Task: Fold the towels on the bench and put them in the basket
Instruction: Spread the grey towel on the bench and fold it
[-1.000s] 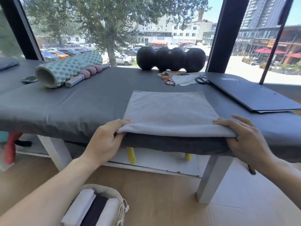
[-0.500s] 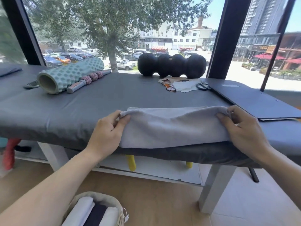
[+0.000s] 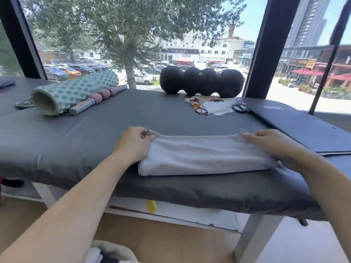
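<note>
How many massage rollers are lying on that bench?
3: a teal bumpy foam roller far left, a pink beaded stick roller beside it, a black lobed roller by the window.

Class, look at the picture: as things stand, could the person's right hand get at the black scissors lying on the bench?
Probably yes. The scissors lie uncovered, with bare bench between them and the right hand, though that hand would first have to let go of the grey towel.
</note>
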The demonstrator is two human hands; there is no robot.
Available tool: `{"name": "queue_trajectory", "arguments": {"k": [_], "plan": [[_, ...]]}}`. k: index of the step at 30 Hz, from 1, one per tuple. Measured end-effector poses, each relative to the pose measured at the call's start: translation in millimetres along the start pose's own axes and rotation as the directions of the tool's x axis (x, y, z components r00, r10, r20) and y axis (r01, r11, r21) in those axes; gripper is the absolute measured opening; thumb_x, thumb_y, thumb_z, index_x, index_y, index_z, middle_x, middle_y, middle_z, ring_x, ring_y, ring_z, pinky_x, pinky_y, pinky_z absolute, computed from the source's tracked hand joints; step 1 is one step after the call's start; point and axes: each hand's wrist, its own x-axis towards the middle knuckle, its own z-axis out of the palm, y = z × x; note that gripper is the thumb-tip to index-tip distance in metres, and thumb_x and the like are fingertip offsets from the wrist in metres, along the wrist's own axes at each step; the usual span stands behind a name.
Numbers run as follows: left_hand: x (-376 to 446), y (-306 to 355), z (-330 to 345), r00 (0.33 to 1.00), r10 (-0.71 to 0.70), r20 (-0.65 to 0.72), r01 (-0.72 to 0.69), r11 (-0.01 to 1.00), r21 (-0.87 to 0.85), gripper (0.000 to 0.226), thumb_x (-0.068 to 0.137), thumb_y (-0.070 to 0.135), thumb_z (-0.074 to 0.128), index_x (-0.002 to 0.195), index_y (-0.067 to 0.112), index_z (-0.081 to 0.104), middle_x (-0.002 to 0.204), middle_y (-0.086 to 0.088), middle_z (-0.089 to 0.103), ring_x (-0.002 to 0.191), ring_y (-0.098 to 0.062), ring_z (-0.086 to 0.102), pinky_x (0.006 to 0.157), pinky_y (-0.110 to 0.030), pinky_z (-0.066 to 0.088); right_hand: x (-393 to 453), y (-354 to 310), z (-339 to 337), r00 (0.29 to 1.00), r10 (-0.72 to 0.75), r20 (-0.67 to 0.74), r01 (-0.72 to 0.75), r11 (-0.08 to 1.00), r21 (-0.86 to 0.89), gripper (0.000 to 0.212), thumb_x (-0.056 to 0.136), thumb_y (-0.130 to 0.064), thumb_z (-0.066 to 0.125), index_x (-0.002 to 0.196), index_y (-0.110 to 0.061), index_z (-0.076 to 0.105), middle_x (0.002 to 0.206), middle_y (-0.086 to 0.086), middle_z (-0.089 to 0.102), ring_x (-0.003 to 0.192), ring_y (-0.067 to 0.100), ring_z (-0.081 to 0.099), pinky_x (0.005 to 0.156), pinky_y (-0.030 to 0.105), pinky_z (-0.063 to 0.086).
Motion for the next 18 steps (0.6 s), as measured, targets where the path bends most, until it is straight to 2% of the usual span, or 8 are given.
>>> {"name": "queue_trajectory", "arguments": {"k": [3, 5, 8, 11, 12, 14, 16, 18], "plan": [[2.9, 5.3, -1.7, 1.000, 0.006, 0.016, -0.007, 0.998, 0.070, 0.018, 0.096, 0.033, 0.064, 0.083, 0.021, 0.065, 0.084, -0.001, 0.067, 0.092, -0.028, 0.064, 0.072, -0.031, 0.043, 4.4, -0.3, -0.6, 1.000, -0.020, -0.019, 0.019, 0.998, -0.057, 0.019, 0.095, -0.034, 0.067, 0.094, -0.015, 0.071, 0.096, 0.004, 0.066, 0.076, 0.017, 0.054, 0.066, 0.032, 0.037], [4.2, 7.2, -1.3, 1.000, 0.003, 0.019, -0.005, 0.994, 0.105, 0.017, 0.097, 0.032, 0.062, 0.084, 0.021, 0.065, 0.088, -0.004, 0.068, 0.093, -0.029, 0.064, 0.075, -0.033, 0.046, 6.2, 1.2, 5.2, 0.994, -0.060, -0.088, 0.044, 0.984, -0.171, 0.018, 0.096, -0.030, 0.065, 0.100, -0.013, 0.068, 0.103, 0.006, 0.065, 0.085, 0.021, 0.056, 0.073, 0.033, 0.037], [1.1, 14.6, -0.7, 1.000, 0.005, 0.011, -0.007, 0.977, 0.214, 0.015, 0.099, 0.033, 0.059, 0.097, 0.020, 0.066, 0.102, -0.006, 0.069, 0.097, -0.029, 0.061, 0.077, -0.033, 0.044, 8.3, 1.5, 8.8, 0.992, -0.048, -0.121, 0.005, 0.941, -0.337, 0.020, 0.098, -0.036, 0.059, 0.105, -0.017, 0.061, 0.109, 0.008, 0.061, 0.093, 0.026, 0.052, 0.076, 0.034, 0.036], [-5.3, 23.0, -1.9, 0.998, 0.048, -0.039, -0.025, 0.886, 0.464, 0.019, 0.101, 0.040, 0.051, 0.109, 0.028, 0.063, 0.111, 0.000, 0.067, 0.106, -0.030, 0.061, 0.076, -0.034, 0.037, 9.1, 1.5, 9.4, 0.992, -0.033, -0.118, -0.026, 0.886, -0.463, 0.024, 0.100, -0.042, 0.052, 0.108, -0.020, 0.057, 0.118, 0.013, 0.061, 0.095, 0.029, 0.051, 0.078, 0.036, 0.039], [-6.3, 23.7, -2.3, 0.996, 0.069, -0.048, -0.036, 0.865, 0.500, 0.021, 0.101, 0.042, 0.049, 0.110, 0.029, 0.063, 0.114, 0.000, 0.065, 0.107, -0.030, 0.060, 0.077, -0.035, 0.037, 8.7, 0.9, 9.5, 0.992, -0.029, -0.119, -0.037, 0.858, -0.512, 0.028, 0.100, -0.046, 0.050, 0.113, -0.022, 0.056, 0.122, 0.013, 0.061, 0.099, 0.031, 0.053, 0.081, 0.038, 0.042], [-3.6, 21.0, -1.9, 0.996, 0.093, -0.010, -0.078, 0.883, 0.463, 0.027, 0.099, 0.044, 0.050, 0.114, 0.027, 0.063, 0.119, -0.002, 0.062, 0.112, -0.029, 0.057, 0.084, -0.038, 0.043, 9.1, -1.9, 7.4, 0.991, -0.019, -0.129, -0.061, 0.807, -0.587, 0.041, 0.097, -0.060, 0.045, 0.120, -0.028, 0.056, 0.126, 0.009, 0.061, 0.110, 0.032, 0.057, 0.085, 0.040, 0.045], [1.1, 16.6, -2.9, 0.995, 0.076, 0.062, -0.094, 0.919, 0.383, 0.037, 0.096, 0.052, 0.052, 0.118, 0.024, 0.063, 0.117, -0.003, 0.059, 0.116, -0.027, 0.052, 0.095, -0.041, 0.045, 11.7, -5.4, 5.8, 0.990, -0.021, -0.136, -0.065, 0.800, -0.597, 0.055, 0.090, -0.074, 0.041, 0.109, -0.027, 0.061, 0.115, 0.004, 0.065, 0.104, 0.028, 0.059, 0.079, 0.038, 0.045], [5.0, 12.6, -4.8, 0.993, 0.040, 0.113, -0.079, 0.928, 0.364, 0.046, 0.091, 0.063, 0.054, 0.109, 0.022, 0.064, 0.105, 0.002, 0.059, 0.108, -0.023, 0.054, 0.093, -0.042, 0.048, 16.7, -8.5, 9.0, 0.990, -0.043, -0.133, -0.036, 0.838, -0.544, 0.061, 0.085, -0.080, 0.044, 0.093, -0.022, 0.063, 0.098, 0.001, 0.065, 0.092, 0.025, 0.059, 0.076, 0.036, 0.047]]}}
